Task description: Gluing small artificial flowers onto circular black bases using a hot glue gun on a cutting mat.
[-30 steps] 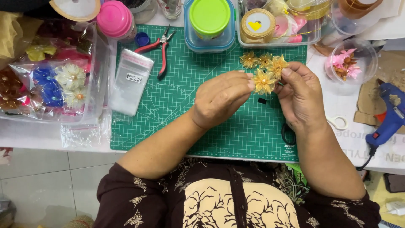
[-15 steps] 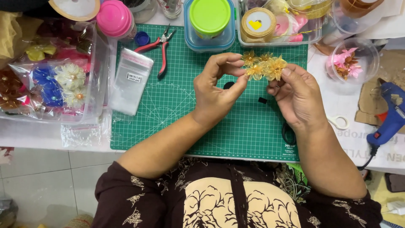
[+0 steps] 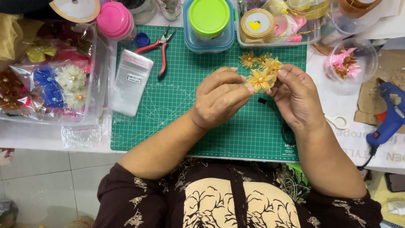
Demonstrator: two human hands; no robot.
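Cluttered craft surface (image 3: 371, 139) seen from above, green cutting mat (image 3: 190, 105) in the middle. Both hands raised just over the mat, meeting on a small cluster of gold fabric flowers (image 3: 261, 74). Left hand (image 3: 219, 99) closed, thumb and fingertips pinched on the front flower. Right hand (image 3: 297, 97) closed too, thumb and forefinger clamped on the cluster from the other side, backing it. Flowers near the mat's far edge, just in front of a clear box (image 3: 276, 23) of ribbon rolls and a green-lidded tub (image 3: 209, 21). Red pliers (image 3: 158, 48) and a clear bag (image 3: 131, 82) lying to the left on the mat, a tray (image 3: 50, 80) of finished flowers farther left, scissors (image 3: 337, 122) and a blue glue gun (image 3: 390, 109) to the right. Best done, by the look of it, with a light pinch at the petal bases rather than the tips, cluster held steady by the right hand, flower centres kept facing up and level while the petals get set
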